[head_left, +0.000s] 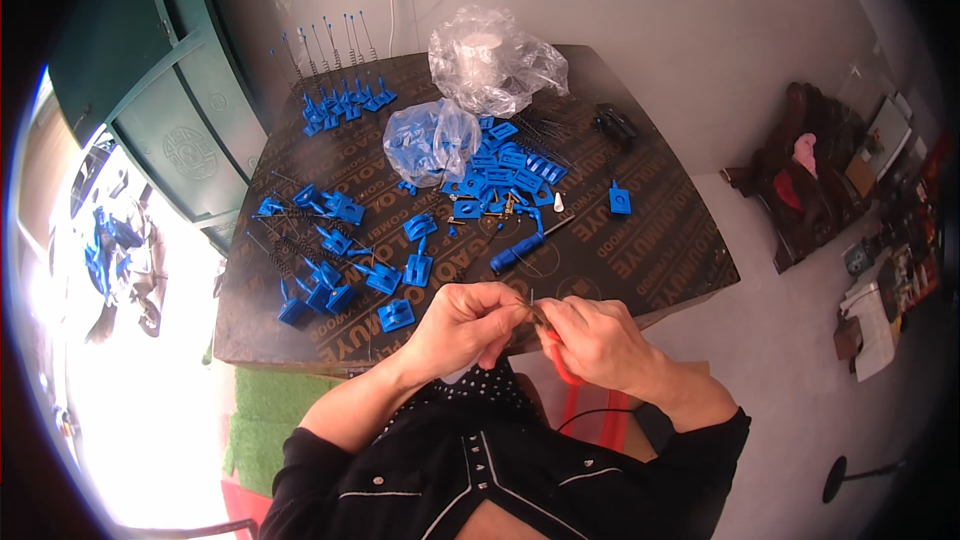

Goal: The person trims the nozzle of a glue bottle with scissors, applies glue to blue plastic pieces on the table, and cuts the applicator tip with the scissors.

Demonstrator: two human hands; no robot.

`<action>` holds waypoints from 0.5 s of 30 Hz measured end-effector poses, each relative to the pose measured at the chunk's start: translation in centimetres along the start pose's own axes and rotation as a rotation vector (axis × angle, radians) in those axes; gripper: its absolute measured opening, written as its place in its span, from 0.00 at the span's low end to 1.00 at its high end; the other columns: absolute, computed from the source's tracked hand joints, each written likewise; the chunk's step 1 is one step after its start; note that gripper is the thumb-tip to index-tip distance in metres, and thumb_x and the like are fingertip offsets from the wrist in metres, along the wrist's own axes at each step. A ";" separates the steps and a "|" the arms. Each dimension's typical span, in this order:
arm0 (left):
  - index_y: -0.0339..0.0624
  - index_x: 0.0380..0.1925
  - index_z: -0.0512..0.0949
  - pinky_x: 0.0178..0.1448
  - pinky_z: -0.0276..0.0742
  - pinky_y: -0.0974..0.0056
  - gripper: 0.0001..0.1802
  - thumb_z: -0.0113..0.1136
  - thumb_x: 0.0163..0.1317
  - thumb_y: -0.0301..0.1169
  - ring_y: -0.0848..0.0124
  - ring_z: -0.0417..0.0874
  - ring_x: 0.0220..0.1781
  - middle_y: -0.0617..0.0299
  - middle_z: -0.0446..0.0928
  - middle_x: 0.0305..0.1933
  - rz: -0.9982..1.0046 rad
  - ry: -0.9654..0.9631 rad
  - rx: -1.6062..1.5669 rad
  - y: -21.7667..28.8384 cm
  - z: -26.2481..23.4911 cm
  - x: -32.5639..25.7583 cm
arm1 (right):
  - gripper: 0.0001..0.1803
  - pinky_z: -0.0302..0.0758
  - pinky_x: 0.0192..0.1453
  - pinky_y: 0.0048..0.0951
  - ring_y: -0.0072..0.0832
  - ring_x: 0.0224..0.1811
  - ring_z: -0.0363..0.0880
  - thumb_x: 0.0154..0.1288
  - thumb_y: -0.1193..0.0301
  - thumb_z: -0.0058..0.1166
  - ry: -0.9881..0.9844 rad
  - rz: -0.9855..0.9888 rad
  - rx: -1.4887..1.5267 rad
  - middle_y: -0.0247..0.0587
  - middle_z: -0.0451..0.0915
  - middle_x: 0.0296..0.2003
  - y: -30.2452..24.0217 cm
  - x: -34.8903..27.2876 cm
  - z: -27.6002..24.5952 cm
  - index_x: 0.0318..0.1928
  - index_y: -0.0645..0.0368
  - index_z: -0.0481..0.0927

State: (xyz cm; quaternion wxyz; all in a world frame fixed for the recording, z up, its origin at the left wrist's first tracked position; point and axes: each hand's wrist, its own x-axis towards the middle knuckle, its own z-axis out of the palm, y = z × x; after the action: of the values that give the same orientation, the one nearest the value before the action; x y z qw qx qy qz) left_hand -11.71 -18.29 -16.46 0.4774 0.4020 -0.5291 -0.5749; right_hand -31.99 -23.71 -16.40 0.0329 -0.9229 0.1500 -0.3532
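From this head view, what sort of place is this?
Likely a small home or informal workshop for hand assembly. A dark plywood table is strewn with many small blue plastic parts, springs and clear plastic bags. Both hands work a small piece together at its near edge.

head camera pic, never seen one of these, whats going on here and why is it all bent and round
The picture comes from a wide fisheye camera worn on a person's head, looking down at their own hands; that lens bends straight edges near the rim. There is no machine. The left hand and right hand meet just above the near edge of a dark printed table, pinching a small thin part between the fingertips; it is too small to identify. On the table lie many small blue plastic pieces, several with thin springs or wires, a blue-handled screwdriver, and two crumpled clear plastic bags, one with blue pieces inside.
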 end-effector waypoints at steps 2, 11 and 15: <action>0.32 0.34 0.79 0.19 0.68 0.75 0.07 0.54 0.68 0.25 0.79 0.74 0.14 0.65 0.74 0.16 -0.002 -0.005 -0.007 -0.1 0.0 0.0 | 0.15 0.75 0.24 0.32 0.36 0.22 0.78 0.50 0.79 0.62 -0.015 0.014 0.007 0.42 0.75 0.24 0.0 0.0 -0.2 0.40 0.67 0.76; 0.33 0.39 0.78 0.23 0.69 0.73 0.12 0.52 0.72 0.32 0.78 0.73 0.17 0.64 0.74 0.19 0.065 -0.024 -0.128 -0.7 -0.5 0.2 | 0.16 0.77 0.39 0.42 0.47 0.36 0.81 0.59 0.69 0.62 -0.014 0.505 0.025 0.53 0.81 0.35 5.0 -0.2 -0.6 0.46 0.64 0.76; 0.33 0.42 0.77 0.26 0.68 0.75 0.11 0.50 0.73 0.31 0.80 0.70 0.21 0.67 0.72 0.23 0.057 0.029 -0.130 -0.8 -0.6 -0.3 | 0.15 0.76 0.47 0.50 0.56 0.42 0.79 0.63 0.76 0.49 -0.121 0.746 -0.356 0.65 0.78 0.40 11.5 -1.6 -0.9 0.49 0.68 0.71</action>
State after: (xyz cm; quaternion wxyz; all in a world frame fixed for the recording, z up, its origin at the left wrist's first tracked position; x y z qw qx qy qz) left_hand -11.18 -18.15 -17.35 0.5264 0.3634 -0.4949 -0.5881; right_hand -36.61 -34.11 -18.60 0.0071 -0.8155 0.5306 -0.2308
